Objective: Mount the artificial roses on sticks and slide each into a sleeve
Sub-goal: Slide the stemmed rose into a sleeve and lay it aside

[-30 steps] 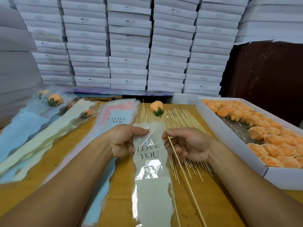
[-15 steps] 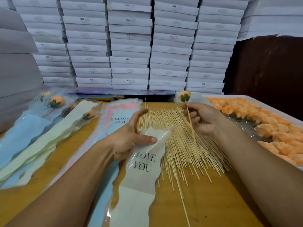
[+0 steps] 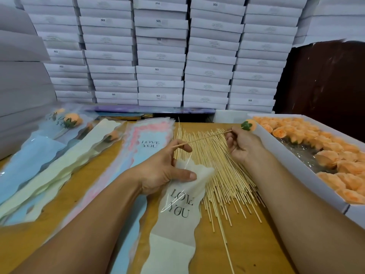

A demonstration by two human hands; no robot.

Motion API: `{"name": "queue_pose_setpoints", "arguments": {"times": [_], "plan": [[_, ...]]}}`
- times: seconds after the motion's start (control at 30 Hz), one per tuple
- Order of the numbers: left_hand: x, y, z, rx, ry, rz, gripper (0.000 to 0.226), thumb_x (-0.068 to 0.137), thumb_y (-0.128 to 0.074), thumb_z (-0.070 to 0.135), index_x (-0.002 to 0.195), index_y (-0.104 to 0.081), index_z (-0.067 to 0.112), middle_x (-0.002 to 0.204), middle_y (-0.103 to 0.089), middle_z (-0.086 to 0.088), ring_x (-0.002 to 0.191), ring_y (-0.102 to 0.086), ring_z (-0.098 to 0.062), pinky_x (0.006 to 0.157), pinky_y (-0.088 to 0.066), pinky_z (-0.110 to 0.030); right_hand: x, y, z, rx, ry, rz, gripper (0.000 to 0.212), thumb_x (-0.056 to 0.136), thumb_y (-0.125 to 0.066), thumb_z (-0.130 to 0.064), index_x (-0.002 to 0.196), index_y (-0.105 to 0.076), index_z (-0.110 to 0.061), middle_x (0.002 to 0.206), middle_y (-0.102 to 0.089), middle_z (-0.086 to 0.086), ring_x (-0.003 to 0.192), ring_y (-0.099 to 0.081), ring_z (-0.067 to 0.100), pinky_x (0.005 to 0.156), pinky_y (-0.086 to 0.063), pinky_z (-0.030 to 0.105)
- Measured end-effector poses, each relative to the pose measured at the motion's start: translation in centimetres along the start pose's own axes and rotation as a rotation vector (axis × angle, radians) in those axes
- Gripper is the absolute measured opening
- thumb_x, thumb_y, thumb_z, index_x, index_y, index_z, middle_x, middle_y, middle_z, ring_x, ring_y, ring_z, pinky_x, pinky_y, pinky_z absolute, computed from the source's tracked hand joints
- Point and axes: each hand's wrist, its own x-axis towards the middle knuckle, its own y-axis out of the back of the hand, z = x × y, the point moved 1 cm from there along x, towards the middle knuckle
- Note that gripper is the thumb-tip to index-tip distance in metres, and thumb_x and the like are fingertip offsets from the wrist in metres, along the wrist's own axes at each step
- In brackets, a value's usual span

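Note:
My right hand (image 3: pixel 242 144) pinches a thin wooden stick (image 3: pixel 205 137) with an orange rose (image 3: pixel 249 125) on its right end. The stick lies almost level, its bare tip pointing left over my left hand (image 3: pixel 166 169). That hand holds the open mouth of a cream "LOVE YOU" sleeve (image 3: pixel 177 218), thumb on top and fingers inside or behind the clear film. The stick's tip sits just above the sleeve's mouth, outside it.
Loose sticks (image 3: pixel 219 175) fan across the wooden table (image 3: pixel 243 244). A white box of orange roses (image 3: pixel 324 155) lies at the right. Empty sleeves (image 3: pixel 146 143) and sleeved roses (image 3: pixel 71 120) lie at the left. Stacked white boxes (image 3: pixel 162 56) wall the back.
My right hand turned the rose stick from upright to nearly level, bringing its bare end left to the sleeve's mouth. My left hand spread the sleeve's opening wider.

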Motion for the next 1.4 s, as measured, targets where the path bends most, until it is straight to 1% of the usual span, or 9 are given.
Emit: {"name": "queue_pose_setpoints", "arguments": {"times": [0.1, 0.2, 0.27, 0.33, 0.4, 0.53, 0.87, 1.17, 1.4], "plan": [[0.0, -0.1, 0.0, 0.024, -0.019, 0.027, 0.075, 0.066, -0.089, 0.004, 0.127, -0.055, 0.032, 0.095, -0.053, -0.034, 0.08, -0.056, -0.037, 0.086, -0.05, -0.071, -0.2, 0.3, 0.1, 0.002, -0.002, -0.01, 0.025, 0.104, -0.054, -0.015, 0.082, -0.059, -0.005, 0.045, -0.057, 0.0, 0.036, -0.055, 0.003, 0.034, -0.042, 0.012], [-0.1, -0.1, 0.0, 0.011, -0.009, 0.012, 0.085, 0.063, -0.09, 0.002, 0.13, -0.053, 0.037, 0.12, -0.044, -0.05, 0.095, -0.057, -0.055, 0.091, -0.04, -0.08, -0.3, 0.4, 0.2, -0.002, -0.008, -0.006, 0.023, 0.104, -0.056, -0.014, 0.082, -0.059, -0.005, 0.049, -0.057, 0.001, 0.038, -0.055, 0.003, 0.035, -0.043, 0.012], [-0.1, -0.1, -0.1, -0.009, -0.018, -0.011, 0.081, 0.066, -0.088, -0.002, 0.128, -0.053, 0.038, 0.111, -0.053, -0.045, 0.092, -0.058, -0.062, 0.09, -0.044, -0.077, -0.2, 0.6, 0.0, -0.003, -0.001, 0.014, 0.022, 0.103, -0.056, -0.012, 0.083, -0.059, -0.005, 0.053, -0.057, 0.002, 0.038, -0.055, 0.003, 0.035, -0.043, 0.012], [-0.1, 0.1, -0.2, 0.003, -0.027, -0.014, 0.07, 0.072, -0.085, -0.003, 0.124, -0.056, 0.034, 0.078, -0.056, -0.023, 0.068, -0.058, -0.037, 0.077, -0.057, -0.057, -0.1, 0.9, -0.3, -0.027, 0.009, 0.026, 0.019, 0.103, -0.055, -0.011, 0.085, -0.059, -0.006, 0.061, -0.056, 0.003, 0.039, -0.054, 0.003, 0.036, -0.043, 0.012], [-0.1, 0.1, -0.1, 0.046, -0.037, -0.015, 0.061, 0.076, -0.082, -0.003, 0.122, -0.057, 0.028, 0.058, -0.04, 0.002, 0.052, -0.042, -0.015, 0.055, -0.048, -0.03, 0.3, 1.2, -0.4, -0.101, 0.029, 0.045, 0.018, 0.102, -0.055, -0.012, 0.086, -0.061, -0.007, 0.067, -0.054, 0.002, 0.044, -0.051, 0.003, 0.035, -0.04, 0.012], [-0.3, -0.3, 0.1, 0.059, 0.006, -0.109, 0.059, 0.081, -0.075, -0.009, 0.125, -0.046, 0.017, 0.046, -0.041, 0.012, 0.04, -0.041, -0.005, 0.043, -0.042, -0.016, 1.2, 1.1, -0.7, -0.284, 0.07, 0.069, 0.02, 0.102, -0.053, -0.013, 0.085, -0.062, -0.011, 0.069, -0.051, 0.002, 0.047, -0.04, 0.004, 0.032, -0.028, 0.013], [-0.3, -0.8, -0.1, -0.055, 0.015, -0.257, 0.056, 0.083, -0.067, -0.019, 0.116, -0.037, 0.015, 0.043, -0.046, 0.006, 0.037, -0.047, -0.006, 0.04, -0.045, -0.016, 2.9, -2.8, -3.3, -0.621, 0.198, 0.094, 0.025, 0.104, -0.043, -0.014, 0.083, -0.056, -0.011, 0.069, -0.059, 0.011, 0.036, -0.039, 0.008, 0.034, -0.026, 0.016], [-0.6, -1.4, 0.4, -0.113, 0.085, -0.217, 0.064, 0.077, -0.071, -0.019, 0.12, -0.043, 0.019, 0.088, -0.061, -0.027, 0.067, -0.065, -0.032, 0.061, -0.063, -0.042, 4.0, -5.9, -4.3, -0.635, 0.279, 0.098, 0.019, 0.105, -0.044, -0.012, 0.096, -0.058, -0.003, 0.064, -0.057, 0.014, 0.027, -0.035, 0.011, 0.034, -0.02, 0.015], [-0.5, -1.2, 0.4, -0.105, 0.076, -0.239, 0.057, 0.077, -0.074, -0.014, 0.111, -0.044, 0.02, 0.079, -0.062, -0.021, 0.061, -0.065, -0.029, 0.057, -0.061, -0.037, 4.4, -7.1, -4.1, -0.74, 0.29, 0.046, 0.017, 0.105, -0.05, -0.014, 0.098, -0.059, -0.003, 0.065, -0.059, 0.015, 0.025, -0.036, 0.01, 0.035, -0.023, 0.014]]}}
